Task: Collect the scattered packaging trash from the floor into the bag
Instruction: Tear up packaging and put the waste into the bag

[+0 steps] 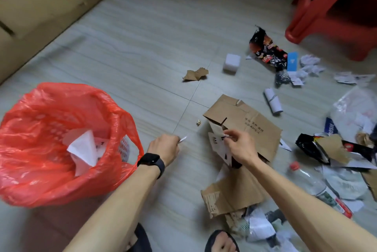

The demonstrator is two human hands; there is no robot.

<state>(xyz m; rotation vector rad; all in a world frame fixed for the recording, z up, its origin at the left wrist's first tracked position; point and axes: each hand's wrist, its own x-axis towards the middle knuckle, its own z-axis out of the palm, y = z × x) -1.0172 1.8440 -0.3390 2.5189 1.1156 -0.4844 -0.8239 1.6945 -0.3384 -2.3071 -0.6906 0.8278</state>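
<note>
A pale tiled floor [142, 58] runs between a tan sofa base on the left and a red stool [330, 11] at the upper right. The left hand [164, 147], with a black watch [152, 161] on its wrist, is curled and pinches a thin white scrap [183, 139] just above the floor. The right hand [240, 145] pinches a printed white paper [219, 145] between thumb and fingers, over the near edge of a flattened box [251, 121]. Torn cardboard [230, 194] lies just below that arm, with crumpled papers beside a sandalled foot [222, 241]. Left of the left hand stands the red bag [30, 180], its mouth open, lining a white basket [124, 147]; a white sheet [83, 149] already lies inside. The rest of the trash is scattered on the floor to the right and beyond: a paper roll [273, 103] beside the box, a clear bottle [314, 184] with a red cap among papers, a brown scrap [195, 74], a white foam block [231, 63], a black wrapper [265, 50] and crumpled tissue [310, 64] near the stool.
</note>
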